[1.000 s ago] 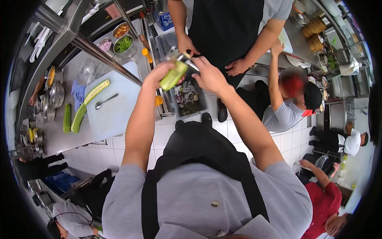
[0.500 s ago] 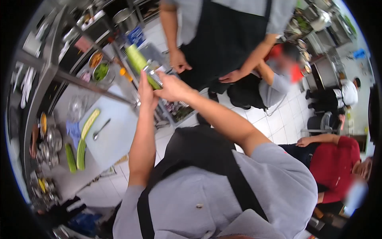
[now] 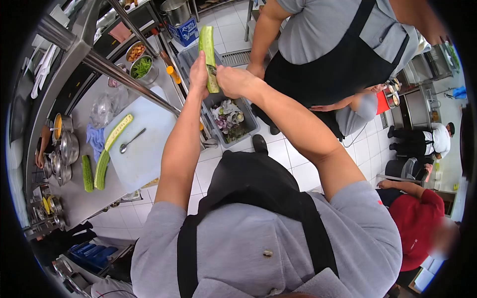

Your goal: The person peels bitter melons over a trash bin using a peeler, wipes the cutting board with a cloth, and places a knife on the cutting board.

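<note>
My left hand [image 3: 198,77] is closed around a halved zucchini [image 3: 206,39], pale cut face showing, held up above a grey bin [image 3: 224,142]. In my right hand [image 3: 233,81] is a small metal tool [image 3: 211,69] pressed against the lower part of that half. My fingers hide most of the tool, so its kind is unclear. On the white cutting board [image 3: 149,164] lies a spoon [image 3: 132,141]. Another zucchini half [image 3: 119,132] rests cut side up, its end over a striped green zucchini [image 3: 102,171]. A second whole-looking zucchini [image 3: 87,174] lies beside it.
Vegetable scraps [image 3: 227,116] sit in the bin. Behind the board are a bowl of green strips [image 3: 143,68], a bowl of orange pieces [image 3: 135,51] and a blue cloth [image 3: 95,140]. A steel shelf rail [image 3: 134,83] crosses the counter. A co-worker in a black apron [image 3: 318,64] stands close ahead.
Both hands, with the zucchini half and tool, appear farther up and right, now over the bin. The half stands more upright. The co-worker ahead has shifted right in view.
</note>
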A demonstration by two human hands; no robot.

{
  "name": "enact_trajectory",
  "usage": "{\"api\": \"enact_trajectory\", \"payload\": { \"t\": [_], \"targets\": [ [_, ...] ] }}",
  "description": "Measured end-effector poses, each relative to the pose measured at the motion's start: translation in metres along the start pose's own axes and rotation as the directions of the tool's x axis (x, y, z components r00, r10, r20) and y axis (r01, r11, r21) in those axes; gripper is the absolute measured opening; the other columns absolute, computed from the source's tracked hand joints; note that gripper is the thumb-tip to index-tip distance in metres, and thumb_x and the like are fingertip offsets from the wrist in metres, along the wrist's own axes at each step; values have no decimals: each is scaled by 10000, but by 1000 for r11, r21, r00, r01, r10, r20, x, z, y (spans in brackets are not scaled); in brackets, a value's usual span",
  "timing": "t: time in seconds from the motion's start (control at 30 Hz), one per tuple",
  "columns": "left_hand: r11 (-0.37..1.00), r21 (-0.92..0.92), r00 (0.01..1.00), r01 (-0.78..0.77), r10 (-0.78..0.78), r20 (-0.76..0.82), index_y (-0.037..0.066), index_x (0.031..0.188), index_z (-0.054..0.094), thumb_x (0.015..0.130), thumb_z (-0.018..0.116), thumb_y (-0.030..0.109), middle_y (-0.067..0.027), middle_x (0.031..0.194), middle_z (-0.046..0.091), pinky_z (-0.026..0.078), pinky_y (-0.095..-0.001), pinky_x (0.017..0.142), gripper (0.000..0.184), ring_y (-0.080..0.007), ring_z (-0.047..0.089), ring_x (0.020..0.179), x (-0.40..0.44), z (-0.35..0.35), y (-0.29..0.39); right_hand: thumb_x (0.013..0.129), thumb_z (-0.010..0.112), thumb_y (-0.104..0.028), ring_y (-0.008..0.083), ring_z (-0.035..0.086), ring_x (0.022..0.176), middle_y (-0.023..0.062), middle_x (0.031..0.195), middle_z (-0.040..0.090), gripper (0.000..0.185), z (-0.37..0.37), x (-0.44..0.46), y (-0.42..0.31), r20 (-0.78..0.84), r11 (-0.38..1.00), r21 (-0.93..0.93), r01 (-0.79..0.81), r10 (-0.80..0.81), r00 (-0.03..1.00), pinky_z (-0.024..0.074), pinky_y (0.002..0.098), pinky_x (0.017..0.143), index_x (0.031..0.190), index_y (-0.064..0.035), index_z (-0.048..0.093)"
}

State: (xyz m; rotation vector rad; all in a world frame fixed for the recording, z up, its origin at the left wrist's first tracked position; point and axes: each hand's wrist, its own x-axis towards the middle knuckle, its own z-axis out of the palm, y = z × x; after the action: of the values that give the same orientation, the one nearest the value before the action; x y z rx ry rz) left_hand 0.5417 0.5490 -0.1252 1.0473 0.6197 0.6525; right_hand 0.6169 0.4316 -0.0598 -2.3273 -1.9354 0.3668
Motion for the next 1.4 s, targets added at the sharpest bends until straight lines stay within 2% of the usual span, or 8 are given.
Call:
{"api": "enact_trajectory", "payload": {
  "t": [0.13, 0.6, 0.67, 0.73, 0.93, 1.03, 1.23, 1.4],
  "targets": [
    [998, 63, 1000, 27, -28, 10, 54, 1061, 554, 1010, 454, 537, -80, 716, 598, 476, -319, 540, 495, -164, 579, 561, 19, -4, -15, 779, 629, -48, 354, 700, 972, 216, 1058, 702, 270, 12, -4, 4, 230, 999, -27, 43, -35, 973, 562, 441, 819, 1025, 56, 666],
    [967, 218, 981, 132, -95, -170, 48, 1052, 551, 995, 485, 537, -93, 702, 594, 494, -340, 474, 497, -194, 590, 556, 97, -30, -52, 784, 629, -51, 352, 678, 1038, 218, 1088, 694, 286, 27, 18, 29, 295, 998, 35, -55, 42, 955, 550, 432, 864, 1050, 43, 681],
    [973, -29, 955, 229, -230, -186, 56, 1088, 566, 991, 491, 539, -100, 723, 603, 511, -365, 490, 499, -207, 603, 570, 97, -38, -47, 784, 634, -56, 350, 678, 1038, 218, 1082, 694, 297, 26, 13, 37, 376, 999, 11, -46, 38, 926, 550, 431, 863, 1063, 39, 674],
    [973, -5, 964, 230, -229, -134, 59, 1100, 570, 989, 494, 540, -103, 731, 606, 513, -367, 492, 500, -210, 605, 574, 96, -30, -40, 780, 640, -57, 346, 677, 1042, 219, 1080, 695, 303, 28, 15, 49, 171, 982, 107, -156, 137, 976, 549, 432, 868, 1067, 38, 666],
    [966, 227, 988, 127, -103, -114, 62, 1073, 570, 975, 525, 541, -105, 780, 611, 517, -353, 460, 491, -200, 624, 596, 102, -18, -52, 800, 603, -40, 367, 672, 1046, 240, 1112, 683, 264, 57, 32, 43, 289, 979, 163, -123, 72, 955, 538, 448, 892, 1038, 49, 677],
    [972, 122, 975, 203, -189, -119, 53, 1277, 550, 972, 524, 553, -81, 807, 605, 550, -341, 509, 587, -182, 618, 632, 111, -27, -41, 822, 570, -52, 379, 671, 1046, 249, 1123, 677, 250, 57, 15, 42, 369, 975, 159, -157, 89, 925, 532, 459, 904, 1011, 53, 696],
    [984, 27, 983, 176, -175, -50, 51, 1183, 526, 983, 513, 538, -130, 846, 620, 550, -357, 514, 527, -224, 641, 621, 99, -7, -41, 851, 536, -94, 408, 688, 959, 286, 1028, 681, 281, 57, 44, 44, 88, 911, 275, -306, 293, 952, 539, 520, 826, 1080, 66, 563],
    [980, 66, 981, 189, -191, 32, 65, 1265, 517, 977, 525, 536, -124, 841, 624, 576, -381, 543, 552, -217, 645, 635, 112, -25, -40, 896, 494, -94, 398, 709, 860, 249, 906, 698, 192, 59, 11, 54, 49, 985, 133, -114, 108, 993, 571, 486, 743, 1014, 48, 549]
  ]
}}
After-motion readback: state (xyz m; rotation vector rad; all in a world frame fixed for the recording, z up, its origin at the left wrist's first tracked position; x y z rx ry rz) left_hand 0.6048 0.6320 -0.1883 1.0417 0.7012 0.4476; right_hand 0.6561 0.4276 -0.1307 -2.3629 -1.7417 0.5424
